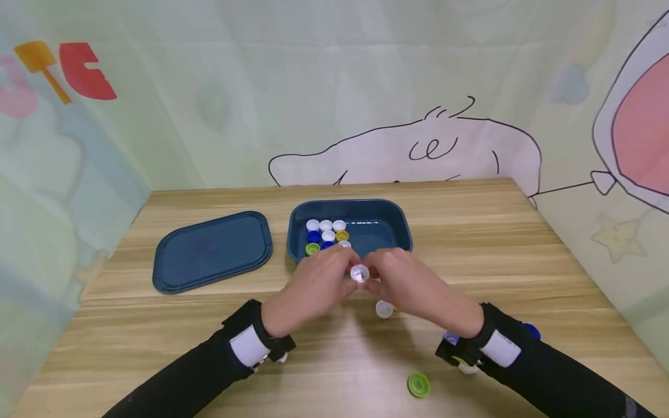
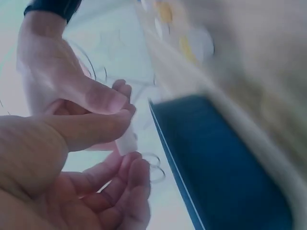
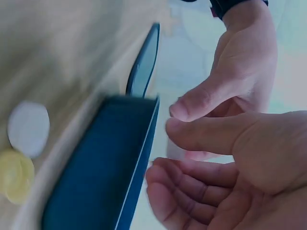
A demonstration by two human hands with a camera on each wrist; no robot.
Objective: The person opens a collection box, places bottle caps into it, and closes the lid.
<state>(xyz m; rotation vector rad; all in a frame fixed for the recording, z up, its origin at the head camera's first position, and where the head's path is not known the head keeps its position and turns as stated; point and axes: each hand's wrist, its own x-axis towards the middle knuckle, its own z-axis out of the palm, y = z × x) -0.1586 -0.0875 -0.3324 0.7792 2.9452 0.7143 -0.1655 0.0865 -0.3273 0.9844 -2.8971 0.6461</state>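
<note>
A small white bottle cap (image 1: 359,273) is pinched between both hands, just over the near rim of the dark blue tub (image 1: 399,223). My left hand (image 1: 319,284) grips its left side with thumb and fingertips. On the other side my right hand (image 1: 418,284) pinches it too, and the two thumbs nearly meet at the cap (image 2: 127,143) in the left wrist view. White, blue, yellow and green caps (image 1: 328,236) sit in rows in the tub's left half; the hands hide part of the front row.
A dark blue lid (image 1: 211,249) lies on the wooden table left of the tub. Below the right hand are a loose white cap (image 1: 384,309) and a partly hidden yellow cap (image 3: 17,176). A green cap (image 1: 418,384) lies nearer, with a blue cap (image 1: 532,331) beyond the right forearm.
</note>
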